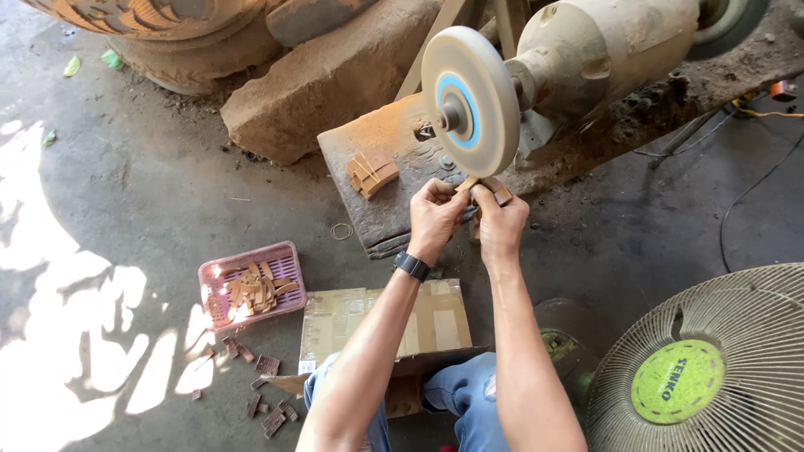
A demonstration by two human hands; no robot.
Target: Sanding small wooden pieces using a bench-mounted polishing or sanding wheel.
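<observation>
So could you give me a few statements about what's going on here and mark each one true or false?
1. Both hands, left hand and right hand, hold a small wooden piece at the grinding wheel. True.
2. The pink basket is empty. False: it holds tan wooden pieces.
3. A wristwatch sits on the left wrist. True.
4. The fan stands on the left. False: lower right.

Beside your knees you have a pink basket (289,255) of wooden strips, flattened cardboard (435,318), a floor fan (737,318).
</observation>
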